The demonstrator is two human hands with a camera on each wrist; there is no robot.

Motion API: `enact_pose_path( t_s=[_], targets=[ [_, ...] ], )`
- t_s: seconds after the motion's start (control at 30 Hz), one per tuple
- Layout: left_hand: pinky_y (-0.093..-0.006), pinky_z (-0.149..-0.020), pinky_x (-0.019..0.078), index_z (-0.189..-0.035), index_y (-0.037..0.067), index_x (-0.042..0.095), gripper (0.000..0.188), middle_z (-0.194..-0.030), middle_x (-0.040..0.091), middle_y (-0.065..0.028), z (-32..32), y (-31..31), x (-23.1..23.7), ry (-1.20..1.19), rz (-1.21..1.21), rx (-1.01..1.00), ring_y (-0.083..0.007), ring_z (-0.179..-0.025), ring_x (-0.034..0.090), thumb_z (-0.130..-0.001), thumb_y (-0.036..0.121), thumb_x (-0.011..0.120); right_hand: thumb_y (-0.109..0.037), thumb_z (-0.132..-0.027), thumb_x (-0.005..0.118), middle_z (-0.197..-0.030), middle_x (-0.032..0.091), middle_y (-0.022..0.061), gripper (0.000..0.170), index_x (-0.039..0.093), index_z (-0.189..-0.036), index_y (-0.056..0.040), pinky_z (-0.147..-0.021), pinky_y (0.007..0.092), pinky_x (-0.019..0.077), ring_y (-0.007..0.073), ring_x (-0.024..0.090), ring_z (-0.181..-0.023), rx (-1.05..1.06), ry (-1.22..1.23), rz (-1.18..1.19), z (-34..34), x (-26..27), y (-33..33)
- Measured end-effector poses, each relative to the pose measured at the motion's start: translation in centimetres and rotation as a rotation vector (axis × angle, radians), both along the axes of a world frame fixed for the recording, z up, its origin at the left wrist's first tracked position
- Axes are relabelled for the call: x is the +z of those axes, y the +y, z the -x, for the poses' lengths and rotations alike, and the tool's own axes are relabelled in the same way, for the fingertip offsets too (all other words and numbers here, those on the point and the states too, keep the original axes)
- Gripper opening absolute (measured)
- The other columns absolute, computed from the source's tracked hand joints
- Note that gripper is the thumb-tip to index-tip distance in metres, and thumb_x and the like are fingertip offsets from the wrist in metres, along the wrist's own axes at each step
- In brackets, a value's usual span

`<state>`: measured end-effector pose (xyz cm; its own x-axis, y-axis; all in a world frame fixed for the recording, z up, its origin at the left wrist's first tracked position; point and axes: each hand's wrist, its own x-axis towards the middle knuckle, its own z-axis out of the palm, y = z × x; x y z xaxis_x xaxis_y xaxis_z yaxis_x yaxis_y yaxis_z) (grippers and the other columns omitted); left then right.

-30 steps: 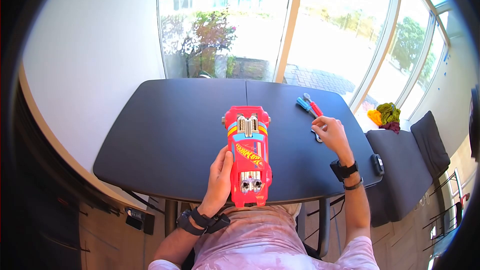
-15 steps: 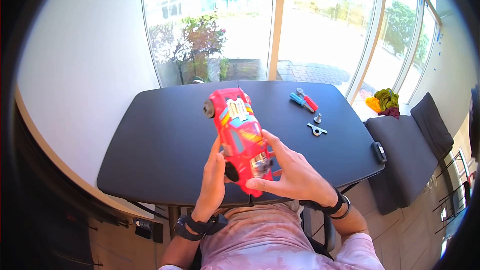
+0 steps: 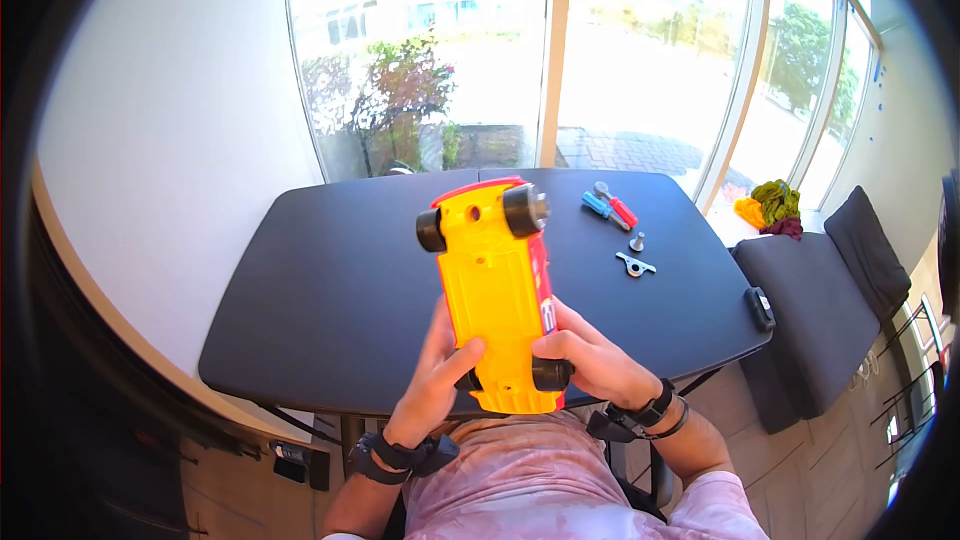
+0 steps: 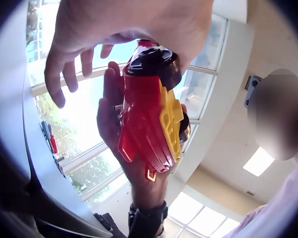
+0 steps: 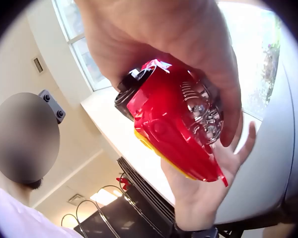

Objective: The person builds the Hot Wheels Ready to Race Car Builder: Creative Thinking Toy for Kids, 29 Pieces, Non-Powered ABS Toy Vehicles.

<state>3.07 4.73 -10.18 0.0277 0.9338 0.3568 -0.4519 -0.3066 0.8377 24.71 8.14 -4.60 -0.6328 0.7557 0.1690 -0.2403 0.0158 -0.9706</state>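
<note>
A toy car (image 3: 490, 285) with a red body and yellow underside is held up over the near edge of the table, its underside facing the head camera. My left hand (image 3: 432, 385) grips its near left end, thumb on the yellow base by the black wheel. The right hand (image 3: 600, 360) holds the opposite side, its thumb beside the other near wheel. In the left wrist view the car's red end (image 4: 144, 124) shows between both hands. The right wrist view shows chrome engine parts (image 5: 202, 111) under the right fingers.
On the dark table (image 3: 330, 280), toward the back right, lie a blue-handled tool (image 3: 603, 208) and a red-handled one (image 3: 622, 212). Nearer are a small grey peg-like piece (image 3: 637, 242) and a grey bracket (image 3: 635, 265). A black device (image 3: 759, 308) sits at the right edge.
The right hand has come from the tools at the right to the car. The car has been turned over from its red top to its yellow underside, now between both hands.
</note>
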Motion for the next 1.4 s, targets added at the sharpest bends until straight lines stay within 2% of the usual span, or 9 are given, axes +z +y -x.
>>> enact_pose_path(
  t_s=[0.1, 0.17, 0.27, 0.3, 0.43, 0.73, 0.93, 1.13, 1.4],
  targets=[
    [-0.0460, -0.124, 0.0491, -0.166, 0.007, 0.045, 0.063, -0.160, 0.061, -0.0127, 0.0, -0.4, -1.6, -0.270, 0.241, -0.289, -0.0273, -0.152, 0.058, -0.110, 0.022, 0.070, -0.029, -0.108, 0.074, -0.137, 0.073, 0.0117, 0.059, 0.053, -0.155, 0.0002, -0.100, 0.0377, 0.0588, 0.0194, 0.072, -0.120, -0.138, -0.271, -0.319, -0.2, 0.9, 0.9],
    [-0.0449, -0.122, 0.0509, -0.164, 0.006, 0.048, 0.061, -0.157, 0.064, -0.0120, 0.2, 0.3, -1.5, -0.252, 0.285, -0.237, -0.0265, -0.148, 0.061, -0.108, 0.020, 0.069, -0.035, -0.107, 0.078, -0.119, 0.079, 0.0162, 0.045, 0.071, -0.135, -0.0009, -0.085, 0.0379, 0.0612, 0.0242, 0.078, -0.102, -0.374, -0.379, -0.696, -0.2, 0.2, 2.0],
    [-0.0436, -0.120, 0.0512, -0.161, 0.005, 0.052, 0.059, -0.153, 0.067, -0.0112, 0.8, 0.8, -2.5, -0.211, 0.331, -0.158, -0.0253, -0.145, 0.063, -0.107, 0.023, 0.065, -0.033, -0.104, 0.080, -0.108, 0.082, 0.0142, 0.034, 0.079, -0.120, -0.0031, -0.080, 0.0385, 0.0623, 0.0266, 0.080, -0.090, -0.578, -0.649, -0.915, -2.3, 1.0, 4.3],
    [-0.0432, -0.120, 0.0509, -0.160, 0.005, 0.053, 0.058, -0.152, 0.068, -0.0110, 0.9, 1.0, -2.9, -0.193, 0.343, -0.134, -0.0249, -0.144, 0.064, -0.106, 0.024, 0.063, -0.031, -0.102, 0.082, -0.096, 0.083, 0.0121, 0.027, 0.083, -0.105, -0.0043, -0.078, 0.0402, 0.0629, 0.0268, 0.081, -0.085, -0.640, -0.664, -0.875, -3.0, 1.2, 5.3],
    [-0.0415, -0.115, 0.0537, -0.155, 0.005, 0.056, 0.058, -0.149, 0.070, -0.0107, 1.0, 1.8, -5.2, -0.222, 0.303, -0.070, -0.0242, -0.132, 0.070, -0.105, 0.035, 0.055, -0.024, -0.100, 0.080, -0.092, 0.084, 0.0110, 0.018, 0.082, -0.103, -0.0066, -0.079, 0.0424, 0.0637, 0.0294, 0.081, -0.086, -0.738, -0.902, -0.846, -8.8, -0.2, 11.3],
    [-0.0354, -0.117, 0.0501, -0.156, 0.006, 0.056, 0.058, -0.147, 0.069, -0.0081, 0.3, 1.7, -3.7, -0.117, 0.235, -0.046, -0.0191, -0.136, 0.067, -0.105, 0.034, 0.056, -0.021, -0.093, 0.082, -0.109, 0.077, 0.0143, 0.015, 0.080, -0.099, -0.0068, -0.095, 0.0497, 0.0600, 0.0378, 0.075, -0.106, -0.790, -1.425, -0.840, -15.9, -6.2, 15.9],
    [-0.0317, -0.112, 0.0514, -0.150, 0.005, 0.058, 0.055, -0.141, 0.070, -0.0070, 0.0, 1.8, -3.7, -0.064, 0.195, -0.032, -0.0164, -0.131, 0.068, -0.104, 0.035, 0.058, -0.019, -0.093, 0.082, -0.105, 0.077, 0.0151, 0.014, 0.079, -0.100, -0.0071, -0.094, 0.0494, 0.0599, 0.0388, 0.075, -0.104, -0.807, -1.335, -0.864, -15.1, -5.4, 15.3],
    [-0.0320, -0.112, 0.0512, -0.150, 0.004, 0.057, 0.055, -0.141, 0.070, -0.0075, 0.1, 1.8, -3.8, -0.053, 0.194, -0.035, -0.0171, -0.130, 0.068, -0.104, 0.034, 0.057, -0.011, -0.099, 0.078, -0.115, 0.079, 0.0159, 0.012, 0.070, -0.101, -0.0028, -0.095, 0.0484, 0.0613, 0.0397, 0.076, -0.111, -0.746, -0.855, -1.024, -7.9, 1.9, 10.7],
    [-0.0320, -0.113, 0.0513, -0.152, 0.002, 0.056, 0.058, -0.141, 0.070, -0.0092, -0.1, 1.7, -3.6, -0.075, 0.184, -0.057, -0.0182, -0.129, 0.068, -0.103, 0.032, 0.057, -0.014, -0.102, 0.077, -0.133, 0.077, 0.0172, 0.028, 0.068, -0.127, -0.0036, -0.104, 0.0467, 0.0594, 0.0394, 0.073, -0.125, -0.542, -0.610, -1.303, 1.4, 5.6, 7.1]
  ],
)
